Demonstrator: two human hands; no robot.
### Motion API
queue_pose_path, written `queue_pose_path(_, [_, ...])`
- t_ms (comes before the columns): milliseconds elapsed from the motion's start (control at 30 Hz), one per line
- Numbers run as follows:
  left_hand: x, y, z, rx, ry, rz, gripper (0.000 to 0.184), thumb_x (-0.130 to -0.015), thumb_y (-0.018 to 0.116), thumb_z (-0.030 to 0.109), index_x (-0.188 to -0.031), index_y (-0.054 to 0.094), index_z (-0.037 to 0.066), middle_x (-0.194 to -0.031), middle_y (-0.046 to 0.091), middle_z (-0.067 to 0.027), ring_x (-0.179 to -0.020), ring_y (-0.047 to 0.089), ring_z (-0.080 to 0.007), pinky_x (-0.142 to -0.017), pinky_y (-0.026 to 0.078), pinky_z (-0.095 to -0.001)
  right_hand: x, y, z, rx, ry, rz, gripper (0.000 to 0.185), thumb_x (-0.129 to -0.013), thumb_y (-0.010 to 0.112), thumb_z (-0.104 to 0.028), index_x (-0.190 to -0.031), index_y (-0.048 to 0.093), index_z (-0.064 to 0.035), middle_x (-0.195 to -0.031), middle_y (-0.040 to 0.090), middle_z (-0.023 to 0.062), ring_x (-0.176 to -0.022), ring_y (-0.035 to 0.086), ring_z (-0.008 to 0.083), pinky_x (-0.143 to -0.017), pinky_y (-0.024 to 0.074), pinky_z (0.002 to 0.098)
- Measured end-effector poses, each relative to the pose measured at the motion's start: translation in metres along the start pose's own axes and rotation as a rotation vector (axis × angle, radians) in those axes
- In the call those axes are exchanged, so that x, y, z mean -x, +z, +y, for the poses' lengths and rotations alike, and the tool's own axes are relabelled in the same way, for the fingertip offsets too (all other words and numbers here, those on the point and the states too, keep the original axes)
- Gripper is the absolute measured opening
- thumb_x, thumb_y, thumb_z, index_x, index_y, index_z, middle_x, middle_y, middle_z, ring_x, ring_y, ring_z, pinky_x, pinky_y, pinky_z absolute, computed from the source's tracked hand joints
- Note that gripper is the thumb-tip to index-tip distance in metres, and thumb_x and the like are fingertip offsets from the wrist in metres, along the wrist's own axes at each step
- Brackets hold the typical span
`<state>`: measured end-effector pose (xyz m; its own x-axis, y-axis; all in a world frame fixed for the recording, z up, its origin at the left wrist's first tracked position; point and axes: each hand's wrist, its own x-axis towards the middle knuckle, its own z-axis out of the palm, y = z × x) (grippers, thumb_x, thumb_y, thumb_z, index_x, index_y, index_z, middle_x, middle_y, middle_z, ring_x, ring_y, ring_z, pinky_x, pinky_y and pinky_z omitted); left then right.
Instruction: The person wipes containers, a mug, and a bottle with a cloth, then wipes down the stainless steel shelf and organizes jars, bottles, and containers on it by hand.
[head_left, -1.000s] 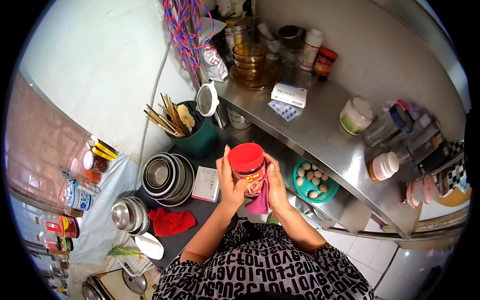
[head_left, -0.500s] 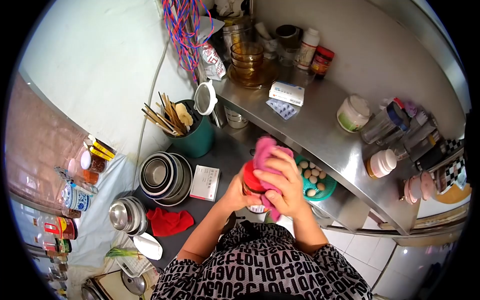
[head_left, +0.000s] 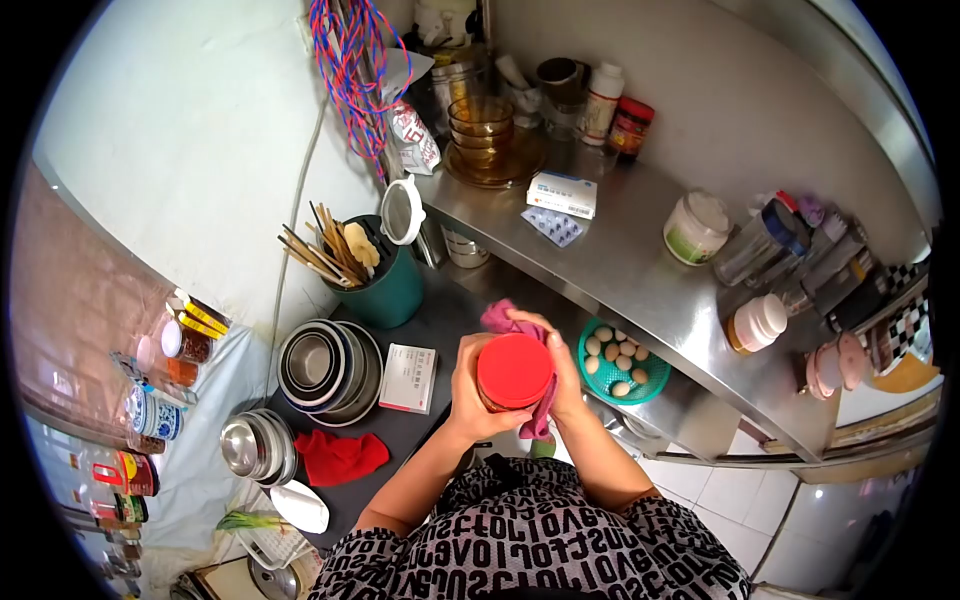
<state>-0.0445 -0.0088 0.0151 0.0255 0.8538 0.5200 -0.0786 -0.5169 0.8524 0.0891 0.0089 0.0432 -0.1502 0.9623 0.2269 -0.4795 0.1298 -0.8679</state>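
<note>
A jar with a red lid [head_left: 515, 370] is held up in front of my body, its lid facing the camera. My left hand [head_left: 465, 392] is wrapped round the jar's left side. On the other side my right hand [head_left: 563, 375] presses a pink cloth [head_left: 497, 317] against the jar. Part of the cloth shows above the lid and another part hangs below. Most of the jar's body is hidden under the lid and behind my fingers.
On the dark counter are nested metal bowls [head_left: 330, 370], a white box [head_left: 408, 378], a red cloth [head_left: 340, 458] and a green bin of utensils [head_left: 385, 290]. A steel shelf [head_left: 630, 250] holds jars and glass bowls. Eggs lie in a green basket [head_left: 655, 385] below it.
The jar has tipped so its red lid now faces the camera. My right hand and the pink cloth have moved from over the lid down to the jar's right side.
</note>
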Motion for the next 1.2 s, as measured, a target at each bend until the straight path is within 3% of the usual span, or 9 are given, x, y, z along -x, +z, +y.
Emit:
queue_pose_path(200, [-0.010, 0.005, -0.003, -0.361, 0.396, 0.073, 0.093, -0.052, 0.089, 0.054, -0.119, 0.051, 0.002, -0.113, 0.062, -0.0157, -0.102, 0.058, -0.0303, -0.088, 0.045, -0.0444, 0.019, -0.016, 0.036, -0.408, 0.367, 0.159, 0.047, -0.101, 0.044, -0.042, -0.114, 0.061, -0.0007, -0.111, 0.065, 0.0089, -0.103, 0.060, 0.0166, -0.093, 0.0466, 0.0329])
queue_pose_path(300, [-0.016, 0.006, -0.006, -0.485, 0.528, 0.050, 0.098, -0.051, 0.088, 0.059, -0.122, 0.049, 0.003, -0.111, 0.066, -0.0156, -0.093, 0.061, -0.0309, -0.086, 0.045, -0.0437, 0.012, -0.032, 0.042, -0.061, 0.453, 0.319, 0.047, -0.101, 0.045, -0.044, -0.100, 0.065, -0.0010, -0.092, 0.067, 0.0045, -0.083, 0.061, 0.0176, -0.077, 0.0491, 0.0324])
queue_pose_path(333, [-0.021, 0.008, -0.009, -0.462, 0.553, 0.081, 0.099, -0.053, 0.087, 0.061, -0.123, 0.048, 0.002, -0.111, 0.066, -0.0158, -0.095, 0.061, -0.0306, -0.086, 0.045, -0.0434, 0.010, -0.033, 0.039, 0.092, 0.388, 0.352, 0.049, -0.101, 0.045, -0.044, -0.087, 0.064, -0.0009, -0.074, 0.061, 0.0016, -0.069, 0.054, 0.0158, -0.066, 0.0461, 0.0319])
queue_pose_path(500, [-0.048, 0.009, -0.055, -0.039, 0.276, 0.250, 0.097, -0.061, 0.085, 0.057, -0.128, 0.044, 0.000, -0.115, 0.062, -0.0152, -0.101, 0.061, -0.0319, -0.090, 0.048, -0.0411, 0.006, -0.041, 0.005, 0.594, 0.050, 0.390, 0.037, -0.101, 0.050, -0.032, -0.088, 0.059, 0.0014, -0.069, 0.056, 0.0058, -0.067, 0.047, 0.0086, -0.062, 0.0434, 0.0282])
queue_pose_path(633, [-0.131, 0.021, -0.030, -0.414, 0.216, 0.445, 0.081, -0.062, 0.090, 0.030, -0.126, 0.048, 0.002, -0.119, 0.060, -0.0156, -0.110, 0.059, -0.0298, -0.095, 0.047, -0.0406, 0.017, -0.047, -0.024, 0.522, -0.072, 0.269, 0.031, -0.101, 0.050, -0.025, -0.083, 0.059, -0.0015, -0.072, 0.054, -0.0015, -0.067, 0.046, 0.0065, -0.060, 0.0396, 0.0254])
queue_pose_path(833, [-0.210, 0.013, -0.092, -0.605, 0.051, 0.456, 0.083, -0.063, 0.088, 0.028, -0.130, 0.047, 0.000, -0.124, 0.057, -0.0214, -0.114, 0.056, -0.0376, -0.097, 0.043, -0.0431, 0.012, -0.091, -0.050, 0.586, -0.234, 0.374, 0.034, -0.101, 0.049, -0.027, -0.083, 0.060, -0.0008, -0.071, 0.054, -0.0024, -0.067, 0.046, 0.0063, -0.060, 0.0401, 0.0245])
queue_pose_path(1033, [-0.219, 0.022, -0.106, -0.574, 0.056, 0.324, 0.085, -0.066, 0.087, 0.027, -0.134, 0.044, 0.000, -0.127, 0.055, -0.0218, -0.118, 0.053, -0.0368, -0.101, 0.041, -0.0421, 0.011, -0.135, -0.065, 0.578, -0.240, 0.503, 0.031, -0.101, 0.048, -0.025, -0.084, 0.059, -0.0009, -0.073, 0.056, -0.0021, -0.068, 0.047, 0.0058, -0.062, 0.0406, 0.0239])
queue_pose_path(1133, [-0.211, 0.031, -0.108, -0.262, 0.143, 0.344, 0.098, -0.072, 0.083, 0.015, -0.145, 0.020, -0.003, -0.142, 0.039, -0.0219, -0.129, 0.043, -0.0318, -0.109, 0.033, -0.0387, 0.006, -0.151, -0.070, 0.550, -0.233, 0.521, 0.031, -0.102, 0.048, -0.025, -0.085, 0.060, -0.0005, -0.074, 0.057, -0.0014, -0.070, 0.048, 0.0064, -0.063, 0.0412, 0.0239])
queue_pose_path(1200, [-0.194, 0.029, -0.115, -0.800, 0.348, 0.571, 0.089, -0.078, 0.078, 0.022, -0.143, 0.022, -0.002, -0.143, 0.031, -0.0232, -0.133, 0.034, -0.0354, -0.111, 0.028, -0.0455, 0.004, -0.155, -0.079, 0.620, -0.320, 0.591, 0.029, -0.098, 0.051, -0.021, -0.080, 0.058, 0.0006, -0.064, 0.053, 0.0016, -0.064, 0.045, 0.0078, -0.058, 0.0402, 0.0273])
